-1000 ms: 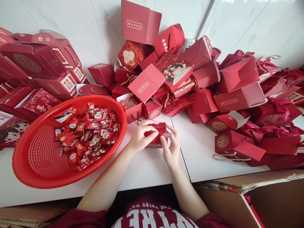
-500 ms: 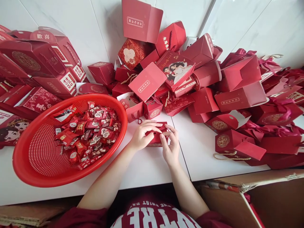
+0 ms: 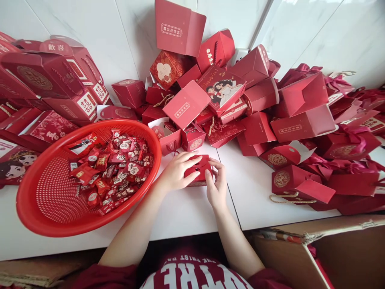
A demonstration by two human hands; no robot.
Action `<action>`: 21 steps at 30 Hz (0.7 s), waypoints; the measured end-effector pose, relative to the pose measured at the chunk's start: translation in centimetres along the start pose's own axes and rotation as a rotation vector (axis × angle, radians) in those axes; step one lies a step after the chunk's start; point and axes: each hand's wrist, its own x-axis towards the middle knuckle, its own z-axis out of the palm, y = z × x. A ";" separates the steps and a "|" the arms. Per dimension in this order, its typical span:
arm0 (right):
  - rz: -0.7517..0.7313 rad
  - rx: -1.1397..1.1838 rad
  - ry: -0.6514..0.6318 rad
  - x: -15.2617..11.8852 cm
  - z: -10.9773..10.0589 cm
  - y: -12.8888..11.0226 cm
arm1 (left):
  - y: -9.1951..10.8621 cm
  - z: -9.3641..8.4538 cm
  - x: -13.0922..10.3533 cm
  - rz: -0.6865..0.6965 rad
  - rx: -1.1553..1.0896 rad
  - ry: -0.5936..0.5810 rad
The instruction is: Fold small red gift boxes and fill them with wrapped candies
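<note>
One red box is set on the white table, between the left hand and the right hand. Its left part is covered by the left hand, whose fingers are spread and laid across the top; between thumb and forefinger a wide gap is left, by which a dark hole in the box can be seen. The right side is touched by the right hand, with thumb and fingers bent and held narrowly apart at the edge; whether card is pinched between them cannot be told.

To the left of the box, a red basket is placed, with wrapped sweets heaped mostly in its right half. Beyond the hands, a pile of red boxes is banked before the tiled wall. Others are stacked at the far left, and ribbons are tied on some at the right. At the lower right, a carton is partly shown.
</note>
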 end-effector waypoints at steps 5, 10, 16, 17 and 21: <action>-0.011 -0.107 -0.023 0.0 -0.3 0.0 | 1.0 -0.6 -0.5 0.006 0.131 -0.123; -0.030 -0.084 0.018 -0.6 -0.4 0.2 | 1.3 -0.5 -0.9 -0.027 0.157 -0.099; -0.127 -0.009 0.197 -1.0 -0.3 0.5 | 1.2 0.5 -0.7 -0.062 0.092 0.020; -0.132 0.000 0.219 -1.1 -0.3 0.6 | 1.2 0.7 -0.6 -0.061 0.096 0.044; -0.173 0.038 0.317 -1.1 -0.4 0.5 | 1.8 1.4 -0.4 -0.004 0.113 0.111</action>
